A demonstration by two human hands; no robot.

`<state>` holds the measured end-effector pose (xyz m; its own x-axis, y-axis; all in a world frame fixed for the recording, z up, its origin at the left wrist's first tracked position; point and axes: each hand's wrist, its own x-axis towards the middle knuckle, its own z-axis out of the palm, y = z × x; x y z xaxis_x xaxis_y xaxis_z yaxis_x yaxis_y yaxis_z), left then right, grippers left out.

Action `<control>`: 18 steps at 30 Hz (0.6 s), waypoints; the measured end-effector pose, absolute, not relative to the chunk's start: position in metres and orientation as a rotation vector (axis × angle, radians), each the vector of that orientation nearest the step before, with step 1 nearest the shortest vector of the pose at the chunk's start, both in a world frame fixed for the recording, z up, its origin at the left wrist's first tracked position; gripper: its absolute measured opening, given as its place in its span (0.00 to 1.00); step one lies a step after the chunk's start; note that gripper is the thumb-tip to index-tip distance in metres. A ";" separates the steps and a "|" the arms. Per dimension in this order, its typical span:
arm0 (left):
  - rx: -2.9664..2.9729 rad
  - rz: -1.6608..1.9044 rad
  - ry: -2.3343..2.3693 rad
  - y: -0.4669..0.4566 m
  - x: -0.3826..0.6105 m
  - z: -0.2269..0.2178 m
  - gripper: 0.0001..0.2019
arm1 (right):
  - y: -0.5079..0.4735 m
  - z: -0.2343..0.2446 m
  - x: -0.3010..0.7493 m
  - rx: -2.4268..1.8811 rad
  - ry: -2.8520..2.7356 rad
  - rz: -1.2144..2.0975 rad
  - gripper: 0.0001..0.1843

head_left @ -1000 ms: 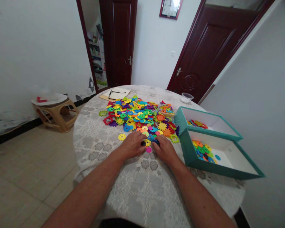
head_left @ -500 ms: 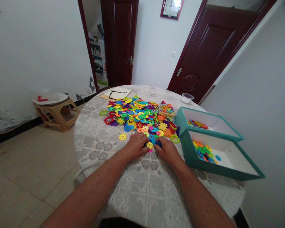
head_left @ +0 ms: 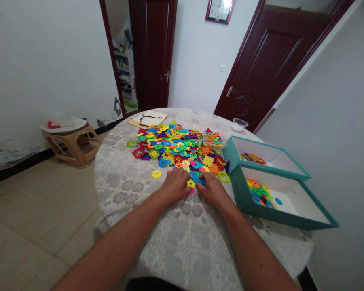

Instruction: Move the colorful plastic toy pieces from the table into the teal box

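My left hand (head_left: 176, 184) rests at the near edge of a heap of plastic interlocking discs (head_left: 172, 143), fingers curled, its thumb and fingertips at a yellow notched disc (head_left: 191, 183). Close on the other side, my right hand (head_left: 212, 188) is curled with its fingertips on a blue disc (head_left: 202, 182). A pink disc (head_left: 192, 191) lies just below the yellow one. More blue discs (head_left: 195, 175) sit beyond and between both hands. My fingers partly hide the pieces they touch. A single yellow disc (head_left: 156, 174) lies apart, left of my left hand.
At right stand a green box (head_left: 285, 219) and its lid-like half (head_left: 273, 146), both with pieces inside. A clear tub (head_left: 239, 125), glasses (head_left: 150, 117) on paper and a small container of pieces (head_left: 212, 139) sit farther back. A stool (head_left: 71, 143) stands left of the table.
My right fingers have shifted slightly, and a brighter blue face shows at them where a dark blue piece was. The yellow disc by my left hand has moved slightly away from me.
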<state>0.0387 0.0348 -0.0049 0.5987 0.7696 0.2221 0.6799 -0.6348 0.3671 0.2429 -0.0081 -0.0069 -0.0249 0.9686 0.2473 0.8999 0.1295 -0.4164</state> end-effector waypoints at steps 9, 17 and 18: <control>2.481 0.545 1.206 0.032 0.041 0.001 0.11 | -0.017 0.001 0.240 -1.638 -1.911 0.405 0.07; 2.458 0.575 1.108 0.034 0.040 0.001 0.13 | -0.019 0.006 0.233 -1.633 -1.953 0.498 0.23; 2.454 0.576 1.103 0.034 0.040 0.001 0.13 | -0.019 0.007 0.232 -1.622 -1.983 0.491 0.20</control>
